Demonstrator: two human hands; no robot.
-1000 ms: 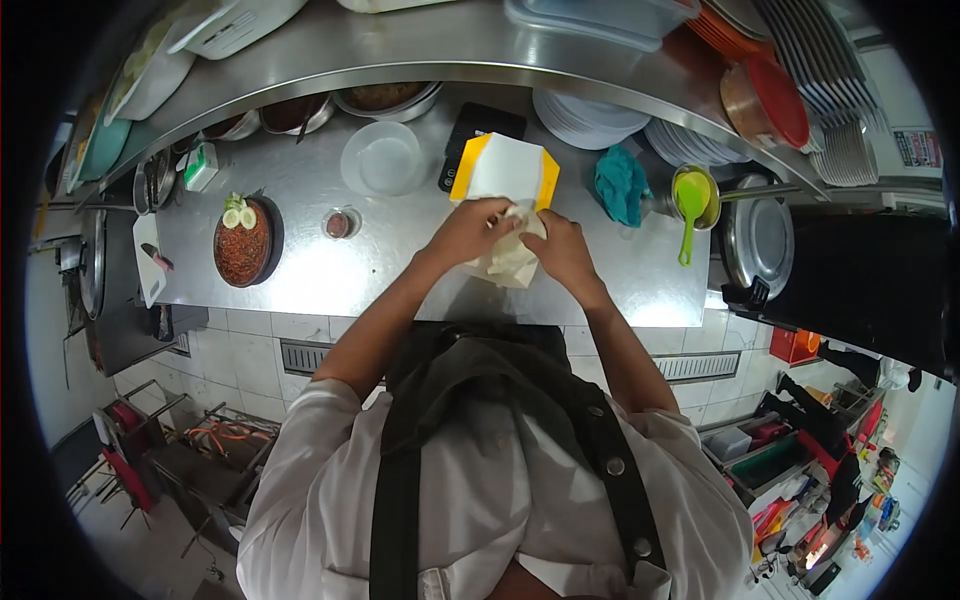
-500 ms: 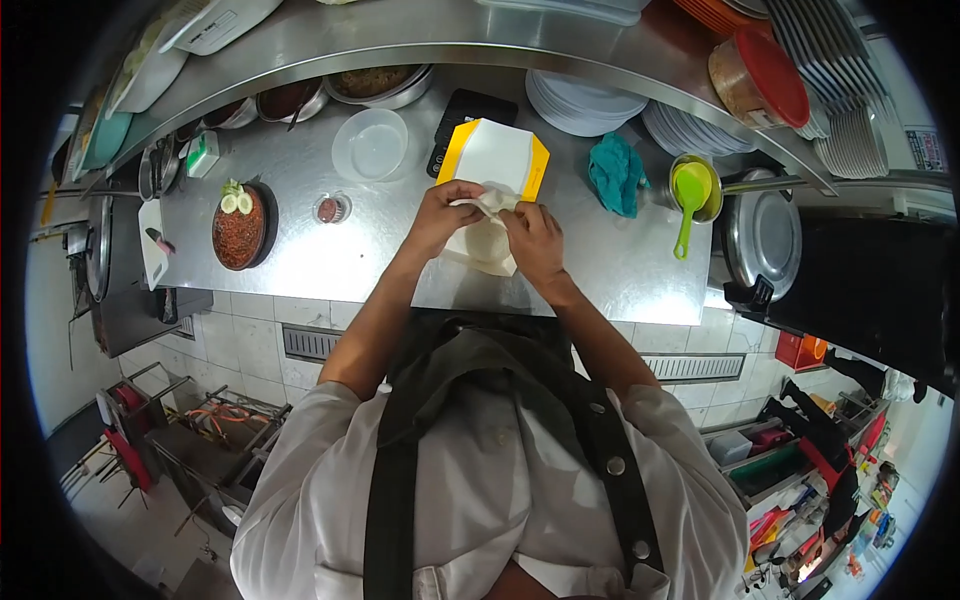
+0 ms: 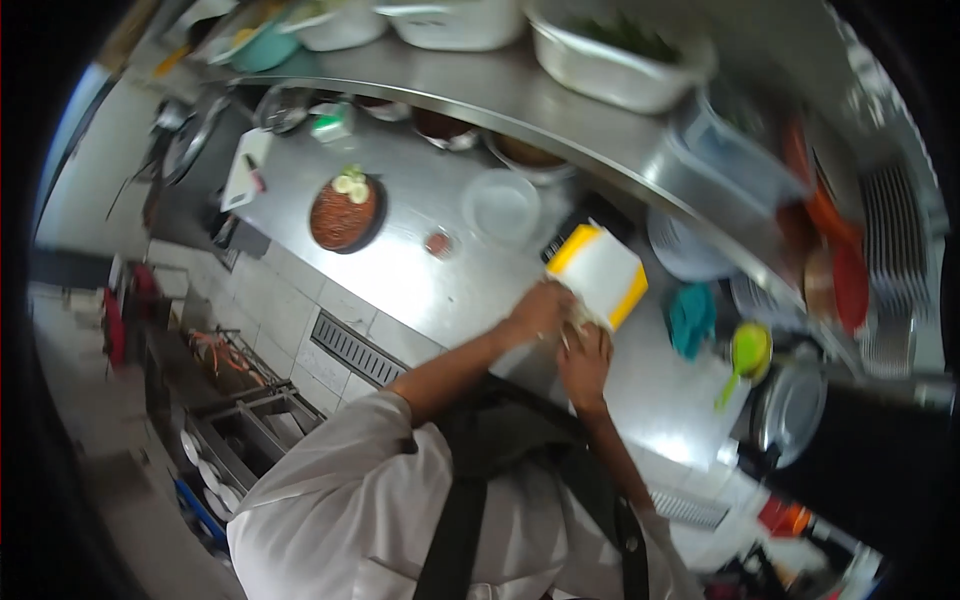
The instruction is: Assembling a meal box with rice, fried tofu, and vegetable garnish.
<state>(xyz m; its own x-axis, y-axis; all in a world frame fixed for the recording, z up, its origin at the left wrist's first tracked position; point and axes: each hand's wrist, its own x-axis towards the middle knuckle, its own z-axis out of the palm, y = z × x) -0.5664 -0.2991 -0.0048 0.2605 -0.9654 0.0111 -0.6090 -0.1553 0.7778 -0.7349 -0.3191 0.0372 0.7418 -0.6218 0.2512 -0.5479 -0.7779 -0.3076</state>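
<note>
My left hand (image 3: pixel 540 312) and my right hand (image 3: pixel 586 362) meet above the steel counter, at the near end of an open white carton with yellow sides (image 3: pixel 600 278). Between my closed fingers is a thin, pale cream sheet (image 3: pixel 578 316), bunched and mostly hidden by the hands. Blur keeps me from telling whether it is paper or dough. Just beyond the carton lies a flat black device (image 3: pixel 585 220), possibly a kitchen scale. To the left stand a round clear tub (image 3: pixel 500 206) and a tiny cup with reddish contents (image 3: pixel 438 243).
A dark oval dish of red-brown food topped with pale slices (image 3: pixel 343 217) sits farther left. To the right are a teal cloth (image 3: pixel 690 322) and a pot with a green ladle (image 3: pixel 742 362). A steel shelf edge (image 3: pixel 600 145) overhangs the counter's far side.
My view has swung and tilted leftward, so the counter slants and everything sits farther right. Both hands stay together on the pale sheet, now more covered by them.
</note>
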